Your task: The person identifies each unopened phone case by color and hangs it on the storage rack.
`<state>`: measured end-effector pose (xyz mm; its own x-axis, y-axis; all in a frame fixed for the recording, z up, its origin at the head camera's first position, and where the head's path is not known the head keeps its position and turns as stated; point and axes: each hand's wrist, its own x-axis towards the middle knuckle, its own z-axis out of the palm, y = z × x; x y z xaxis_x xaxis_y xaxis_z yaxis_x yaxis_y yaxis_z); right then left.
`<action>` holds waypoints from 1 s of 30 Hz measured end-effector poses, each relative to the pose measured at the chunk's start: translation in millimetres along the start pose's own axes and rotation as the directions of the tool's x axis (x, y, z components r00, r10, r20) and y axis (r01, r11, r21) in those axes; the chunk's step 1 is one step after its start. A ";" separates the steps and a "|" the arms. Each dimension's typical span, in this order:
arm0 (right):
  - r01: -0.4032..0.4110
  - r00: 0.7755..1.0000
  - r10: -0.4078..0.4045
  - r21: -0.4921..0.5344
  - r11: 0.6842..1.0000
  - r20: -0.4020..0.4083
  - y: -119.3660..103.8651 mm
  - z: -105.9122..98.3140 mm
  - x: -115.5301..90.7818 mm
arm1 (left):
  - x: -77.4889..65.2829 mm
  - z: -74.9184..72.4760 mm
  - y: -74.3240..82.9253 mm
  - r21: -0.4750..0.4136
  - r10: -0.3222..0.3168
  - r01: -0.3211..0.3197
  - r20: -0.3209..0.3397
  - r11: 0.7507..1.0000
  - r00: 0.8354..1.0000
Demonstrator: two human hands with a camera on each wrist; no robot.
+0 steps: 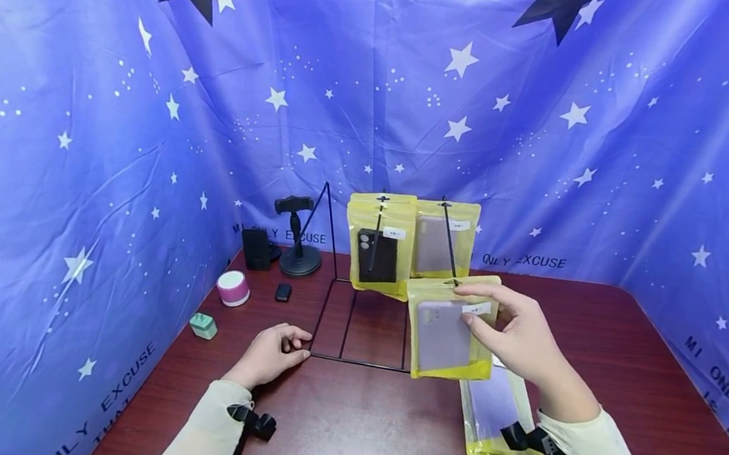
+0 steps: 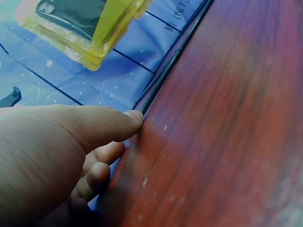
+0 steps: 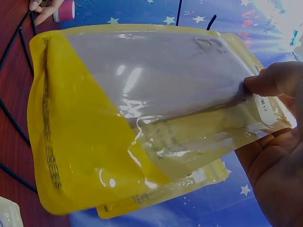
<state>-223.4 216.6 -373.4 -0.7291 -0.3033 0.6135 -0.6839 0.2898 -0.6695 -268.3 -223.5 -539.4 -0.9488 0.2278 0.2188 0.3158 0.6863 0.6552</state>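
Observation:
My right hand (image 1: 521, 332) pinches the top right of a yellow-and-clear pouch (image 1: 443, 334) with a pale purple phone case inside. The pouch's hang hole is right at the front tip of a rack prong in the head view. My left hand (image 1: 270, 356) holds the front left corner of the black wire display rack (image 1: 356, 363), thumb on the wire (image 2: 163, 75) in the left wrist view. Yellow pouches with a black phone case (image 1: 387, 264) hang on the left prong. Another pouch with a pale purple case (image 1: 432, 243) hangs farther back on the right prong.
Under my right forearm another purple-case pouch (image 1: 488, 410) lies on the dark red table (image 1: 342, 428). At the left stand a black phone stand (image 1: 300, 256), a black box (image 1: 257, 249), a pink-and-white jar (image 1: 233, 290), a small black object (image 1: 283, 293) and a mint-green charger cube (image 1: 203, 326).

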 end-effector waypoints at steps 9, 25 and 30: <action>-0.029 0.998 0.028 -0.006 1.000 -0.057 10.2 1.4 9.2 | 0.3 0.2 0.6 -0.008 -0.007 0.007 0.000 1.000 1.000; 0.005 0.990 -0.002 0.022 1.000 -0.143 7.1 7.2 40.2 | -0.5 0.0 2.8 -0.014 -0.020 0.020 0.000 1.000 1.000; -0.013 0.985 0.014 0.006 1.000 -0.174 10.2 7.0 50.4 | -0.6 0.0 2.6 -0.009 -0.019 0.019 -0.003 1.000 1.000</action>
<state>-266.9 197.9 -352.2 -0.7317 -0.1369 0.6677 -0.6743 0.2880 -0.6799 -266.9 -221.9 -537.9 -0.9546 0.2125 0.2088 0.2979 0.6842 0.6656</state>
